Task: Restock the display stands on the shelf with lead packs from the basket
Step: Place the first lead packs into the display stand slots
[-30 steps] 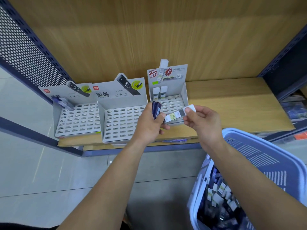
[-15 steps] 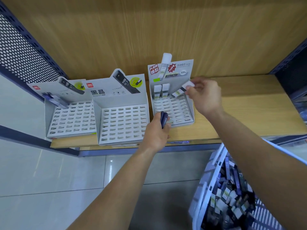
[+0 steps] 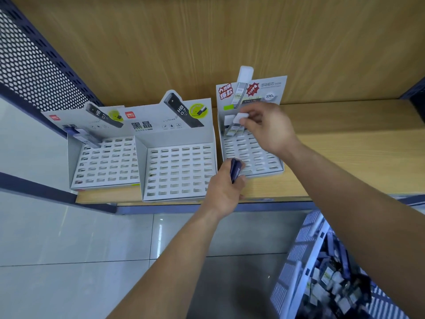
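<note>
The white lead pack [image 3: 242,117] stands at the back row of the right display stand [image 3: 257,157]. Its white cap is caught between the thumb and fingertips [image 3: 251,110] of the right hand [image 3: 268,128]. The pack's lower body points down toward the stand's slotted grid, but how deep it sits cannot be told. The fingers are bent and drawn close round the cap, pinching it. The palm hangs over the stand's upper rows and hides several slots there. Just to the left in the same back row stands a second white pack [image 3: 228,120], right beside the held one.

At the front left corner of that stand, the left hand [image 3: 224,192] is clenched round a few dark blue packs [image 3: 235,169]. Their ends stick up out of the fist, over the stand's front edge.

Directly left of the right display stand is the middle display stand [image 3: 177,173]. Further left is the left display stand [image 3: 105,164], with one dark pack [image 3: 85,139] in its back left corner. All three rest on the wooden shelf [image 3: 345,157], which runs on to the right of the stand. Below and to the right of the stand, off the shelf, the blue basket [image 3: 296,268] holds a heap of lead packs [image 3: 331,279].
</note>
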